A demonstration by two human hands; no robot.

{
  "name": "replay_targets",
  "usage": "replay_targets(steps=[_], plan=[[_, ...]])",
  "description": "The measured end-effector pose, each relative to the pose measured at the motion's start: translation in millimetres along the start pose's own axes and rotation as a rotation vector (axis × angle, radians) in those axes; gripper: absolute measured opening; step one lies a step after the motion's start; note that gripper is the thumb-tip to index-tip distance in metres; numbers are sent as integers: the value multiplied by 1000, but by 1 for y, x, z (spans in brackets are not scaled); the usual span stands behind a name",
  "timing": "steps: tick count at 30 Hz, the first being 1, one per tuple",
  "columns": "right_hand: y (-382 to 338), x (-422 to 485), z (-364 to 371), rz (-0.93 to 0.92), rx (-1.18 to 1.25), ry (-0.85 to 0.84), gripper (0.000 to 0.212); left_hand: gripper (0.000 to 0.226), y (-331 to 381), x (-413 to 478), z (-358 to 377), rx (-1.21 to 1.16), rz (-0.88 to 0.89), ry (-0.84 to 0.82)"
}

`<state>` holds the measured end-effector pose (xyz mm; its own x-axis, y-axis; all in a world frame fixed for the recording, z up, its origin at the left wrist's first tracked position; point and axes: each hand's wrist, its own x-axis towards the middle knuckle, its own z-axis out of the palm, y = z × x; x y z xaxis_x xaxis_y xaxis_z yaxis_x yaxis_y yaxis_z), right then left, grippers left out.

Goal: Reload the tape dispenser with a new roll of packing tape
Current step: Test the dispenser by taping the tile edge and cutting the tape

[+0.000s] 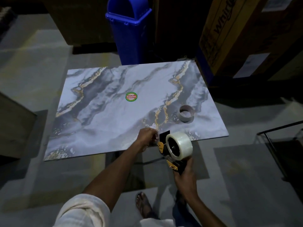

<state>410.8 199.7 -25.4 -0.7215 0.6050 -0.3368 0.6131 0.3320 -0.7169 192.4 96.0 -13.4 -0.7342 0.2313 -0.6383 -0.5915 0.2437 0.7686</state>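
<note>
1. Landmark: the grey-white marble-pattern rectangular surface [101, 122] with gold veins, a round green-and-red sticker [131, 96] near its middle.
2. Black-and-yellow handheld tape dispenser [170, 154] is held in the air at the surface's near right corner, just off its near edge.
3. Full roll of clear packing tape [180, 145] sits on the dispenser's black hub, open side facing left.
4. Right hand [184, 175] is wrapped around the dispenser's handle from below, fingers closed on it.
5. Left hand [147, 136] is over the surface's near edge, just left of the dispenser; fingertips are pinched on the loose clear tape end at the dispenser's front. Strip is hard to see, nearly transparent.
6. Empty brown cardboard tape core [186, 113] stands on end on the surface's right side, apart from the dispenser.
7. Blue plastic swing-lid bin [129, 30] stands on the floor beyond the surface's far edge.
8. Brown cardboard box [237, 35] with printed lettering is past the surface's far right corner.
9. A sandalled foot [144, 205] is on the grey floor below the surface's near edge; a rolled white sleeve [82, 213] is on the left arm.
</note>
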Motion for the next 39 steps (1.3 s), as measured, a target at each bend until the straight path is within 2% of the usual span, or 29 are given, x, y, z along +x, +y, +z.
replay_targets(steps=[2,5,8,11,14,20,23,25,28,29,31,32,34,39], plan=[[18,1,7,66,-41,-43,88,13,-6,5,4,18,4,0],[19,-5,8,33,-78,-34,89,1,-16,16,7,80,19,11],[10,-9,7,-8,-74,-11,86,16,-19,25,10,185,112,13],[12,-8,9,-2,-106,2,86,12,-19,32,9,342,225,-23],[5,-7,10,2,-9,40,88,16,-17,36,10,442,312,-17],[10,-3,10,70,-1,29,65,15,-13,44,10,578,418,-12],[9,-2,9,73,-22,-22,62,14,-12,49,10,611,408,-3],[10,-1,12,79,-66,-63,65,14,-12,51,11,642,401,19],[35,11,29,157,-135,-86,84,16,-11,51,11,665,397,34],[22,8,26,175,-187,-108,77,16,-11,52,11,669,392,36],[-5,0,15,187,-253,-159,25,16,-10,54,9,684,388,39],[-17,-5,10,167,-259,-197,19,17,-10,54,9,695,397,40],[-23,-8,9,133,-284,-232,40,17,-10,55,9,706,413,45],[-32,-5,-1,68,-334,-287,47,20,-9,58,9,717,397,31]])
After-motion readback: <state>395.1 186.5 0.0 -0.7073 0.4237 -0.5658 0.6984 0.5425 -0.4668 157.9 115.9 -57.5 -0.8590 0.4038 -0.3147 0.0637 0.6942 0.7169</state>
